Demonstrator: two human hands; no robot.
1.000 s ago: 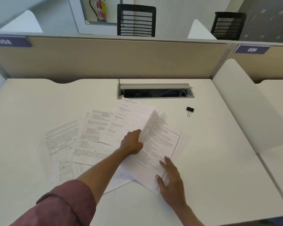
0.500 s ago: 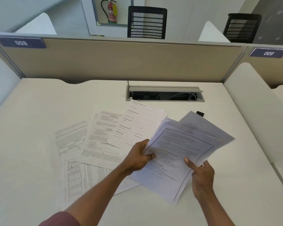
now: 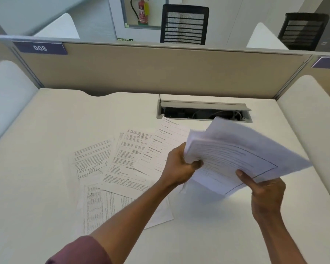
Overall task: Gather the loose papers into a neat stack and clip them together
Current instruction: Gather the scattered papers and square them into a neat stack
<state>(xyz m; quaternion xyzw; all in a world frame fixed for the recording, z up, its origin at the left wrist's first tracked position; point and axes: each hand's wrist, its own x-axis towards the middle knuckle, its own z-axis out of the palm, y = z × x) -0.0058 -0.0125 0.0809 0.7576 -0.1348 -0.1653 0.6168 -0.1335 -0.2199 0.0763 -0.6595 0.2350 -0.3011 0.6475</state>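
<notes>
Both my hands hold a bundle of printed sheets lifted off the white desk, blurred by motion. My left hand grips its left edge with the fingers curled around it. My right hand pinches its lower right edge, thumb on top. Several loose printed papers lie fanned and overlapping on the desk to the left of the bundle. The raised sheets cover the spot where the black binder clip lay, so the clip is hidden.
An open cable tray is sunk into the desk just behind the bundle. A beige partition closes the back and white side dividers flank the desk. Black chairs stand beyond the partition.
The sheets pressed on the desk a second ago are now lifted in both hands and carried up and to the right. The binder clip has gone out of sight behind them.
</notes>
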